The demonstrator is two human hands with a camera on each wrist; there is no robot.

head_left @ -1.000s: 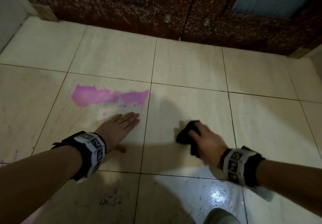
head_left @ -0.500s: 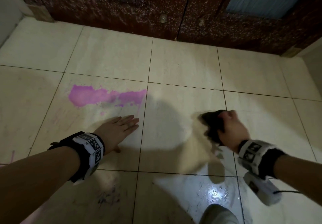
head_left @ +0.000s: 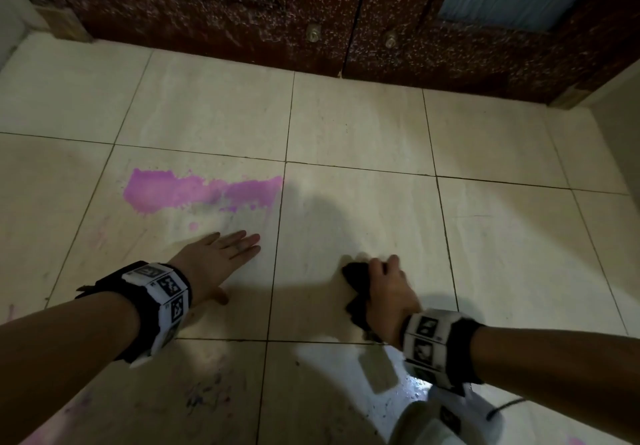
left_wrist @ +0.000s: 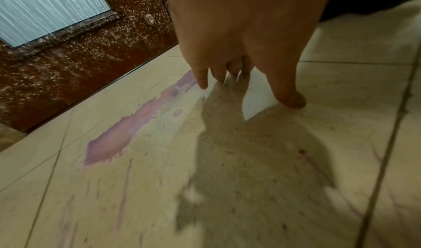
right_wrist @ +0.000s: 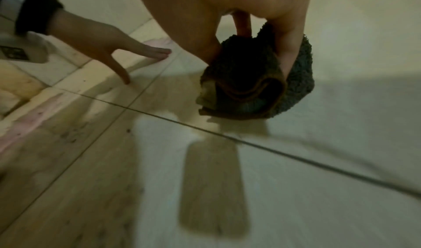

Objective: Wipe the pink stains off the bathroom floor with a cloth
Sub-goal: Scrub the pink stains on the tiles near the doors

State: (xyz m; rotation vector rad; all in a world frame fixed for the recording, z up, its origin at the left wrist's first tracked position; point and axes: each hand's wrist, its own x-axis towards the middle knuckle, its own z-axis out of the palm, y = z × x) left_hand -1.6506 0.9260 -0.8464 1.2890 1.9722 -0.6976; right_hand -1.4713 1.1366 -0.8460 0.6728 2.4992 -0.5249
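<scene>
A wide pink stain (head_left: 197,192) (left_wrist: 127,131) lies across a cream floor tile (head_left: 356,219), with a small pink spot (head_left: 193,225) just below it. My left hand (head_left: 221,254) (left_wrist: 239,75) rests flat on the tile below the stain, fingers straight. My right hand (head_left: 384,288) (right_wrist: 250,41) grips a dark bunched cloth (head_left: 356,292) (right_wrist: 255,82) against the neighbouring tile to the right. The cloth sits about one tile's width right of the stain and a little nearer to me.
A dark brown speckled double door (head_left: 346,18) with frosted panes closes off the far side. Faint pink and dark smears (head_left: 204,399) mark the near tiles. A wet glossy patch (head_left: 415,382) shines below my right wrist. A wall (head_left: 620,139) stands at the right.
My right hand swung the cloth out to the right, then came back leftward and closer to me. The left hand has stayed flat in place.
</scene>
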